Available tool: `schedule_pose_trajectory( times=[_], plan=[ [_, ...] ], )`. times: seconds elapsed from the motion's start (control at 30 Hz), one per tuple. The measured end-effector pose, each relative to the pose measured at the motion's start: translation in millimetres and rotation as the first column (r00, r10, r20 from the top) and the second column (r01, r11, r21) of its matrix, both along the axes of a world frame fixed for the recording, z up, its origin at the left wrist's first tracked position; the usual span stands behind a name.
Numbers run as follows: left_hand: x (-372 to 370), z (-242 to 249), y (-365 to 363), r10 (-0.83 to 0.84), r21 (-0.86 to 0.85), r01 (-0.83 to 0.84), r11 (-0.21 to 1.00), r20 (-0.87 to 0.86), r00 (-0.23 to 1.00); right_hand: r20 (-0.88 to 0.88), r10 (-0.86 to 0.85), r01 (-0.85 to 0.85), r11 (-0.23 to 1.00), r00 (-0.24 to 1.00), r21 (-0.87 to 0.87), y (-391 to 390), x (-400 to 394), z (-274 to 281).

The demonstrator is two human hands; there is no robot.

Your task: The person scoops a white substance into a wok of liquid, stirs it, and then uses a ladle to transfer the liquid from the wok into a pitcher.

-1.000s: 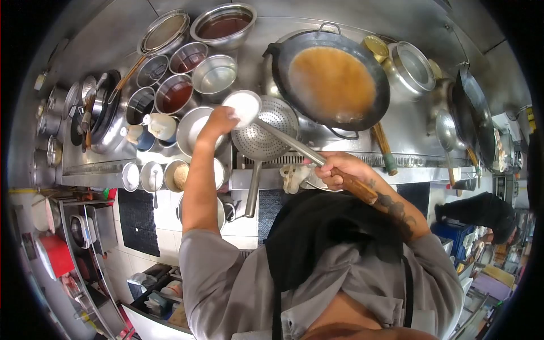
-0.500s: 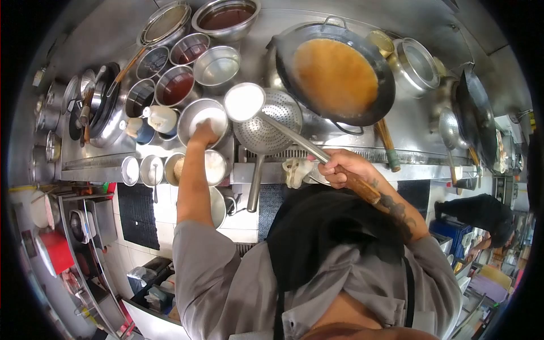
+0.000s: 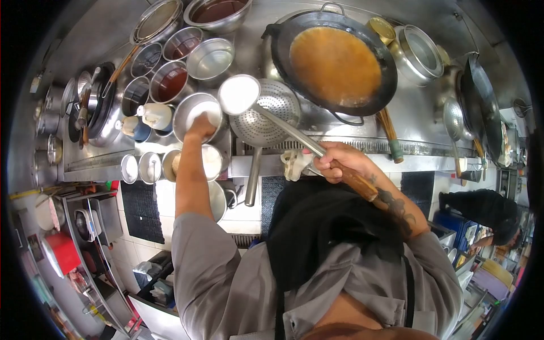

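Observation:
My left hand reaches down into a metal bowl of white powder, its fingers hidden by the hand's back and the powder. My right hand is closed around the handle of a ladle, near where the wood meets the metal. The ladle's cup, full of white powder, hangs beside the bowl's right side, over the edge of a perforated strainer. Small metal pots with white and tan contents stand below the bowl.
A large wok of orange-brown liquid stands beyond my right hand. Pots of dark red liquid and squeeze bottles are at the left. A bamboo brush leans by the wok. Another person bends at the far right.
The view has shifted slightly, so the counter things sit a little higher. My left hand stays in the bowl and my right hand keeps hold of the ladle.

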State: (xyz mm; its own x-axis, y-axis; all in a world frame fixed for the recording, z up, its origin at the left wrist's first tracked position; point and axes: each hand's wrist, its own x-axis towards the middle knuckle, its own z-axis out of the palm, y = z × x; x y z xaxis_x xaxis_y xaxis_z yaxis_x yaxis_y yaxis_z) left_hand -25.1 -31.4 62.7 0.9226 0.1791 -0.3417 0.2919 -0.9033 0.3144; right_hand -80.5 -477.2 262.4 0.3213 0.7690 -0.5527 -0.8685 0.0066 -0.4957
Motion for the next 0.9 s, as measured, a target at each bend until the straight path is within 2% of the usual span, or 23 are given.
schedule_pose_trajectory(
  times=[0.17,0.27,0.57,0.63,0.7,0.73,0.77,0.8,0.9],
  plan=[
    [-4,-2,-6,0.039,-0.020,-0.037,0.999,0.085,0.996,-0.005,0.019,-0.019,1.000,1.000,0.001,-3,5,-6],
    [-1,-15,0,0.009,0.048,-0.014,0.999,0.108,0.994,-0.011,0.021,-0.021,1.000,1.000,0.021,-5,6,-5],
    [16,-35,13,-0.054,0.163,0.043,0.986,0.065,0.996,0.006,-0.005,0.005,0.999,1.000,0.040,-10,4,-8],
    [10,-17,7,0.056,0.113,-0.068,0.991,0.101,0.993,-0.002,-0.014,0.014,0.999,1.000,0.039,-10,3,-8],
    [12,9,1,0.139,0.030,-0.142,0.989,0.096,0.986,-0.020,-0.011,0.012,0.999,1.000,0.038,-12,3,-7],
    [17,25,-5,0.272,-0.248,-0.241,0.938,0.100,0.957,-0.019,-0.018,0.019,0.999,1.000,0.030,-15,3,-6],
    [19,40,-9,0.401,-0.503,-0.320,0.803,0.059,0.914,-0.021,-0.021,0.022,1.000,1.000,0.023,-16,3,-4],
    [18,56,-14,0.517,-0.715,-0.374,0.591,-0.020,0.856,-0.023,-0.015,0.015,1.000,1.000,0.014,-18,2,-3],
    [23,104,-60,0.176,-0.795,-0.150,0.588,-0.055,0.983,-0.014,0.001,0.000,1.000,1.000,0.017,-20,2,-2]
  ],
)
